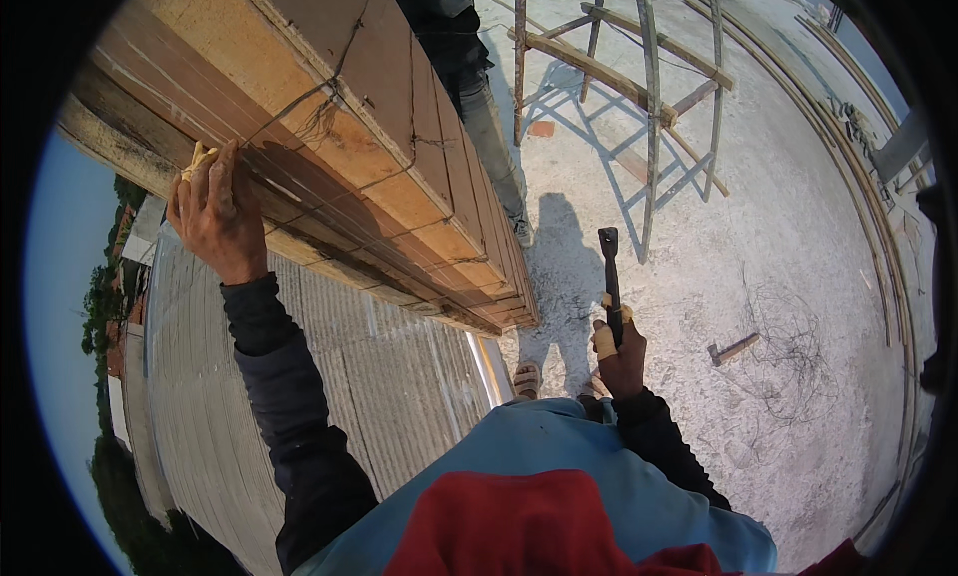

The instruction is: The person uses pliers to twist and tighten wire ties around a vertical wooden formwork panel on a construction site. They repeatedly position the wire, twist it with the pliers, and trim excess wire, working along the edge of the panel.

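Note:
My left hand (pixel 222 212) is closed over the edge of a long timber (pixel 130 157) on the left face of the column formwork (pixel 379 187). Yellowish tape wraps one of its fingers. Orange-brown boards make up the formwork, and thin wire (pixel 334 82) is bound around them. My right hand (pixel 621 358) is closed around the handles of dark metal pincers (pixel 611 262), held low over the floor with the head pointing away from me. Tape also covers a finger of that hand.
Another person (pixel 479 107) stands behind the formwork. A wooden stand (pixel 649 87) is at the far right. A hammer (pixel 733 348) and tangled wire (pixel 798 356) lie on the concrete floor (pixel 699 456). Long poles (pixel 838 137) line the right side. Below left is a corrugated roof (pixel 329 376).

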